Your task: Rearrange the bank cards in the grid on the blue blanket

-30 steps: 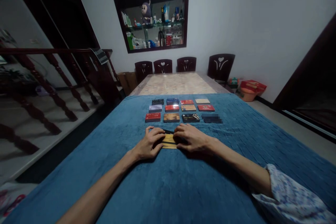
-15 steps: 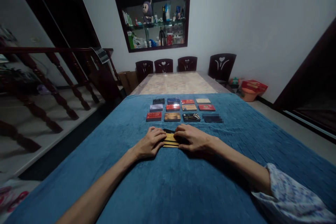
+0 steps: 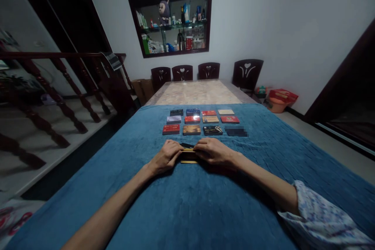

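Head view: you hold yellow cards (image 3: 188,150) over the blue cloth (image 3: 187,211).
Your left hand (image 3: 168,154) and right hand (image 3: 215,151) each have their grip clamped on one end; the cards show a narrow bright edge, a black card (image 3: 187,145) slanting behind them.

Head view: from the near end of the table (image 3: 199,91), facing forward and down
Blue cloth (image 3: 187,207): near, below
Wall (image 3: 263,15): far

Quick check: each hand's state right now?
Left hand: closed, holding the left end of the yellow cards.
Right hand: closed, holding their right end.
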`<state>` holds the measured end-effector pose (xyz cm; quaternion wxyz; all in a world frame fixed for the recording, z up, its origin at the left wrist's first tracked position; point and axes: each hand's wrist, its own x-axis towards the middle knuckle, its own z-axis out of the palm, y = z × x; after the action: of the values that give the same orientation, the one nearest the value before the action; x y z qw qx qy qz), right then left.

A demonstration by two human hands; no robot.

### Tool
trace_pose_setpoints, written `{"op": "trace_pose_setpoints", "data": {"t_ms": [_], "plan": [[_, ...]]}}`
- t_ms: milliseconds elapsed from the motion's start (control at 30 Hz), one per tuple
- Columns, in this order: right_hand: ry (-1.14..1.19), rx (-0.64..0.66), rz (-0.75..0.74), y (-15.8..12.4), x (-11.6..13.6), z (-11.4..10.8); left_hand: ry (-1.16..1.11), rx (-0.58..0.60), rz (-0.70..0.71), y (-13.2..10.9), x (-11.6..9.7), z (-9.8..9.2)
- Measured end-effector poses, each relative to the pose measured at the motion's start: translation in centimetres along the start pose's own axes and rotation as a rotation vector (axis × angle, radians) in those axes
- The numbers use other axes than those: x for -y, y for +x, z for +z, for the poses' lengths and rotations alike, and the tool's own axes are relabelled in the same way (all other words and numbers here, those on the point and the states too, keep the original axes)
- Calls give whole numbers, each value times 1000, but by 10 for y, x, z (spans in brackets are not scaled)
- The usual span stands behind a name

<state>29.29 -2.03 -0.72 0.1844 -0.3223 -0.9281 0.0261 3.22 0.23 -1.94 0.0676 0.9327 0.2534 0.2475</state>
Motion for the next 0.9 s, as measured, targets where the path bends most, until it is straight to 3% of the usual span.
{"op": "trace_pose_setpoints", "data": {"t_ms": [533, 900], "plan": [[-65, -214, 166, 0, -20, 24, 45, -119, -38, 18, 17, 16], [-158, -173, 279, 0, -21, 30, 85, -106, -177, 30, 11, 20]]}}
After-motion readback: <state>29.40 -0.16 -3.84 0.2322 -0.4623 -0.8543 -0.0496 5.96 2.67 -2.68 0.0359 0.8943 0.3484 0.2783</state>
